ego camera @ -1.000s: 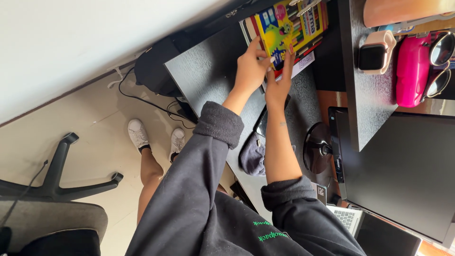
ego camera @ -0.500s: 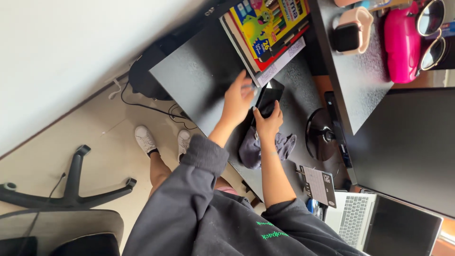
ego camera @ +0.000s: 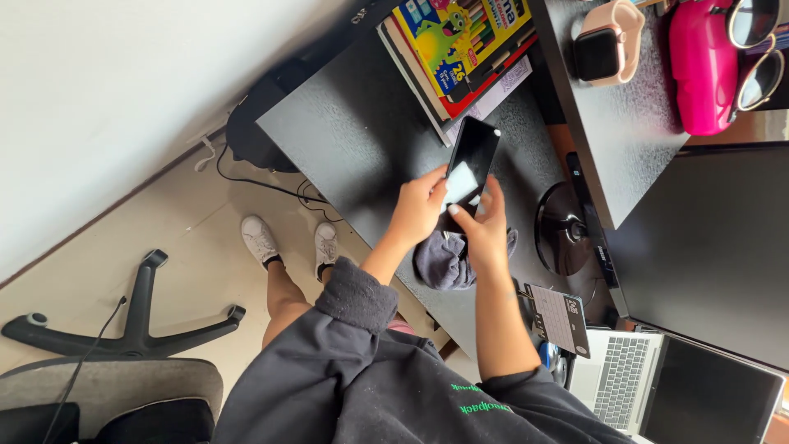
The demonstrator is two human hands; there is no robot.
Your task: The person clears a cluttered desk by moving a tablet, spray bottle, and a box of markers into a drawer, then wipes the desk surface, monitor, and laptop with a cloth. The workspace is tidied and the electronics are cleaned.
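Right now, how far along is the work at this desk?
Looks done: the colourful book stack sits at the far corner of the black desk. In hand: the flat black smartphone, lifted off the desk, in the grip of left hand and right hand. Left: the crumpled grey cloth lies loose beneath them.

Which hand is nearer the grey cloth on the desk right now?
Right. The right hand is directly above the grey cloth, holding the phone's lower end; the left hand grips the phone's edge, farther up-left.

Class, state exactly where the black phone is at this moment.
In the head view, the black phone is held above the desk by both the left hand and the right hand, just below the colouring books.
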